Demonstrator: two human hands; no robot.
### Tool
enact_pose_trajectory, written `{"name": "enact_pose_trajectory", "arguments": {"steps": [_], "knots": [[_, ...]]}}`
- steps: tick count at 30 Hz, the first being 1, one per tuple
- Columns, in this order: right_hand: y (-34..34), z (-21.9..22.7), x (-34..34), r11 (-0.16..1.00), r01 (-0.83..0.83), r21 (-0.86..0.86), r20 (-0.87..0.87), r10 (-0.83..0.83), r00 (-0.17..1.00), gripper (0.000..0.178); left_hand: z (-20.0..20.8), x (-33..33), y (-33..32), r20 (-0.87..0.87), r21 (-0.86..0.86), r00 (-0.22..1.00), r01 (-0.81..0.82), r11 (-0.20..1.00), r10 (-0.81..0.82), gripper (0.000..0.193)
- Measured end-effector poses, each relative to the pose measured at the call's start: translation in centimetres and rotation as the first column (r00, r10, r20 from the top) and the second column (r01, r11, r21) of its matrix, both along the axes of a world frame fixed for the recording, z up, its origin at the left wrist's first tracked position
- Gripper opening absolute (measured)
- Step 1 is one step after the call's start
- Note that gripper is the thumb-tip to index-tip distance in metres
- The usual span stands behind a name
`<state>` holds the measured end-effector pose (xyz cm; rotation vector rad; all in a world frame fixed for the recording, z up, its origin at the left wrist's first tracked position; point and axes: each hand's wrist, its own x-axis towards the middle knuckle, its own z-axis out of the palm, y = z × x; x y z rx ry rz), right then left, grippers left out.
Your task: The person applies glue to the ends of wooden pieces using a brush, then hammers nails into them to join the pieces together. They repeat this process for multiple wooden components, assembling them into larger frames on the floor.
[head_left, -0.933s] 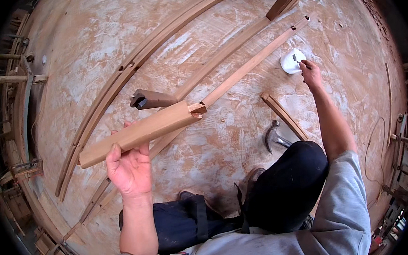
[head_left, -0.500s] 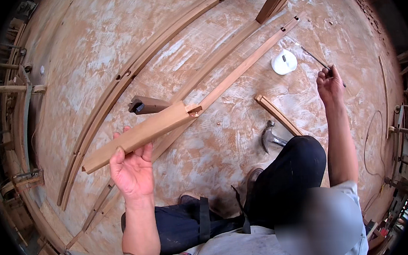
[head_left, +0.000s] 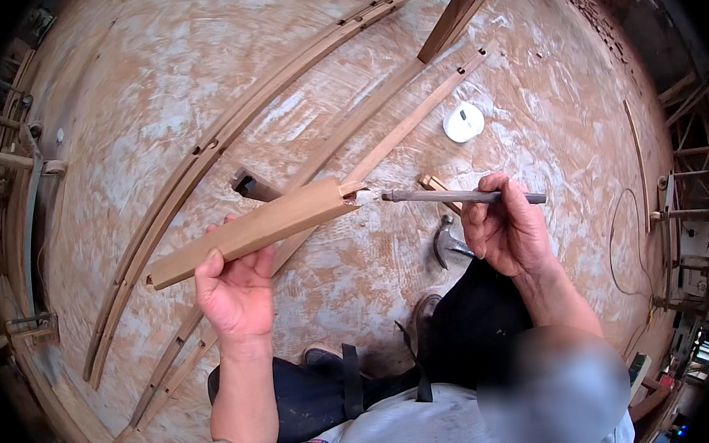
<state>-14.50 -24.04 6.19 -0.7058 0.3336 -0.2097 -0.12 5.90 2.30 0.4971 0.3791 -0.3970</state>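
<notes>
My left hand (head_left: 239, 305) is closed around a squared wooden piece (head_left: 247, 236), holding it up at a slant above the floor. The piece's right end has a notched joint with a cut-out. My right hand (head_left: 509, 224) grips a thin dark brush-like stick (head_left: 432, 196). Its whitish tip is at that notched end; whether the two touch is hard to tell. Beyond the stick stands a small white tub (head_left: 452, 134), with a dark spot in its white top. A claw hammer (head_left: 451, 245) lies below my right hand, close to my knee.
Long curved wooden rails (head_left: 249, 105) with mortises lie at the left and far side. Straighter lengths (head_left: 413, 121) run diagonally under the held piece. A grooved block (head_left: 449, 27) rests at the far end, a short wooden strip (head_left: 431, 184) behind the stick. Timber stacks (head_left: 18, 177) border the left.
My right hand has swung in from the right, bringing the stick's tip from near the tub to the wooden piece's notched end. My left hand still holds the piece, slightly tilted now.
</notes>
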Motion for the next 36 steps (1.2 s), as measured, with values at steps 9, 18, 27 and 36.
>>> {"name": "enact_pose_trajectory", "arguments": {"steps": [9, 18, 27, 36], "knots": [[0.9, 0.9, -0.3, 0.997, -0.014, -0.076, -0.061, 0.009, 0.998, 0.030, 0.5, -0.3, 1.0, 0.032, -0.012, 0.999, 0.000, 1.000, 0.000, 0.035], [2.4, 2.9, -0.7, 0.780, 0.055, -0.623, 0.131, 0.035, 0.991, 0.021, 0.5, -0.4, 1.3, 0.127, 0.067, 0.992, -0.023, 0.997, 0.014, 0.035], [3.8, 3.2, -0.5, 0.150, -0.053, -0.987, -0.005, 0.303, 0.953, 0.029, 0.9, -0.5, 0.8, 0.113, 0.119, 0.993, -0.047, 0.992, 0.034, 0.034], [3.5, 1.6, -0.4, 0.133, -0.069, -0.989, -0.029, 0.282, 0.959, 0.030, 0.4, -0.4, 0.6, 0.113, 0.192, 0.994, -0.029, 0.981, 0.007, 0.037]]}}
